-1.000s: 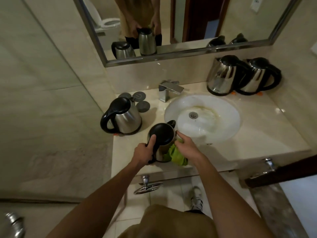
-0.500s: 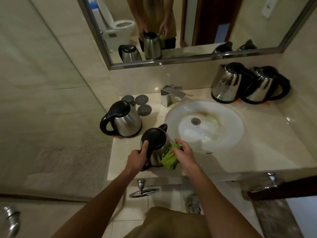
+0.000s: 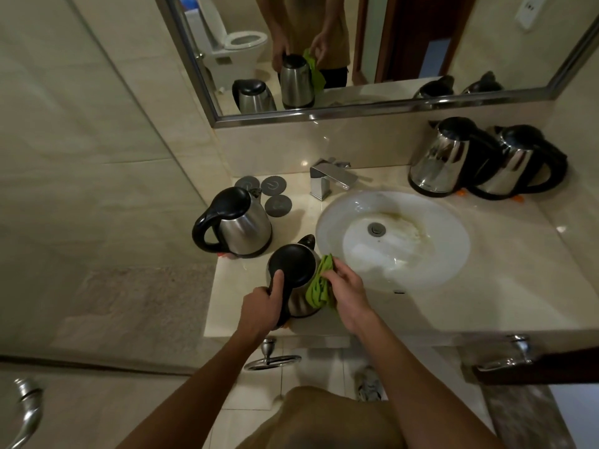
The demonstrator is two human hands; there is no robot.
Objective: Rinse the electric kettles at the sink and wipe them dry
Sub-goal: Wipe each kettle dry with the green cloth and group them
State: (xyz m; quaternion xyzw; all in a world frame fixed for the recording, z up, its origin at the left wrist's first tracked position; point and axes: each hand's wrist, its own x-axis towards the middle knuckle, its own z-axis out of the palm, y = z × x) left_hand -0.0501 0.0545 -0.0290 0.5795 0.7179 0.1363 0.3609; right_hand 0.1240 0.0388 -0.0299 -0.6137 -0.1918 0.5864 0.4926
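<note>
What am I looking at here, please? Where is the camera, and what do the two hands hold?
The camera sits on a person's head and looks down at a bathroom counter with a sink. No machine is here, only two bare hands. The left hand grips the black handle of a steel kettle. The right hand presses a green cloth against its side, wiping it. Another kettle stands at the left, two more kettles at the back right. The mirror above reflects the scene.
</note>
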